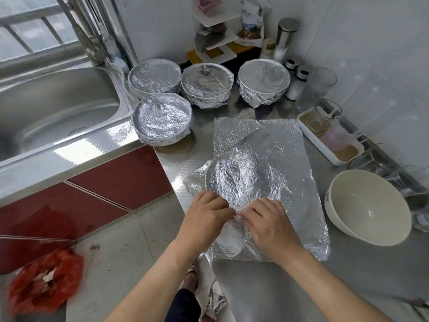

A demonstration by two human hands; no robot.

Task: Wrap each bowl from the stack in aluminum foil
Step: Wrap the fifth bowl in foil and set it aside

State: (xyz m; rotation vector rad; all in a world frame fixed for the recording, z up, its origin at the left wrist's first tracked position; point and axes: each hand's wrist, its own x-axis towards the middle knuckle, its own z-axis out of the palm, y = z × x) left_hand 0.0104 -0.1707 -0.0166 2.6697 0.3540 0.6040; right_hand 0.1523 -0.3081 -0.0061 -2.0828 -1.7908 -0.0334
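1. The steel counter (pixel 267 287) carries all the work. The foil sheet (pixel 267 140) lies in the middle of it and serves as the landmark here.
2. The sink (pixel 58 112) sits well to the left of the foil sheet and has no part in the task.
3. The foil sheet is crinkled and draped over a round form, which I judge to be the bowl in hand (pixel 239 180), fully hidden beneath it. The sheet's far and right edges lie loose and flat on the counter, so this wrap looks barely begun.
4. A bare white bowl (pixel 369 210) stands just right of the foil sheet, tilted and unwrapped. No stack shows apart from this one bowl, so it is the only work left in view.
5. Four wrapped bowls stand beyond the foil sheet, and these count as done. Three are in a row at the back (pixel 154 76), (pixel 206 83), (pixel 263 81), and one is nearer, to the left (pixel 162 117).
6. The left hand (pixel 204 217) is at the sheet's near edge, its fingers curled and gathering foil against the hidden rim.
7. The right hand (pixel 271 224) is just beside it, almost touching, and its curled fingertips pinch a crumpled fold of the same sheet.
8. By my reckoning four bowls are finished, a fifth is underway, and at least one remains.
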